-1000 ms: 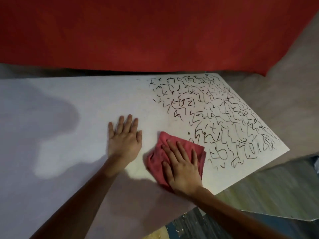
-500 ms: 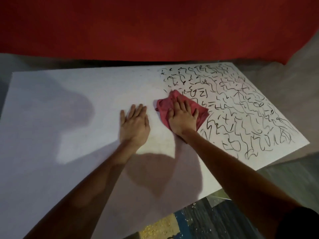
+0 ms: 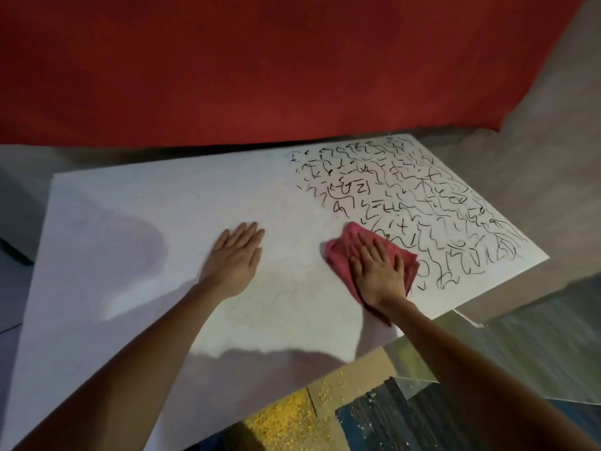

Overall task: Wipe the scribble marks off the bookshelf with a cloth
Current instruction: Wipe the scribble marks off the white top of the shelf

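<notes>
Pink cloth (image 3: 338, 252) — right hand (image 3: 379, 271) flat, scribbles (image 3: 422, 196) beside

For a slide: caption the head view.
Right hand presses red cloth against scribble marks; left hand rests flat on white bookshelf.

The bookshelf (image 3: 162, 206) top is plain white, shaded bluish-grey toward its left. Black scribble marks (image 3: 406, 203) cover its right part in a dense pattern of squiggles, dashes and loops. The cloth (image 3: 338, 252) is plain pinkish red. Behind, the backdrop (image 3: 260, 66) is deep red. Below the near edge, a yellow speckled patch (image 3: 286, 421) lies beside dark blue streaked boards (image 3: 374, 424).
</notes>
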